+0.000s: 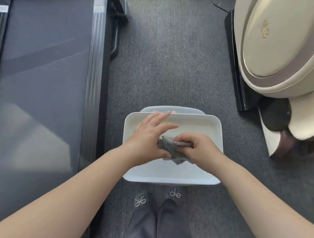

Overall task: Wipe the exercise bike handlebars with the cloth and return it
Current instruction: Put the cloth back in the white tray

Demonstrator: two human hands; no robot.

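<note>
A crumpled grey cloth lies bunched over a white rectangular tray on the carpet in front of me. My right hand grips the cloth from the right, fingers curled into it. My left hand is over the tray's left half with its fingers stretched out flat; its thumb side touches the cloth's left edge. The exercise bike's handlebars are out of view.
A treadmill with a dark belt fills the left. A beige round machine housing with a black base bar stands at the right. Grey carpet runs between them. My legs and slippers are just below the tray.
</note>
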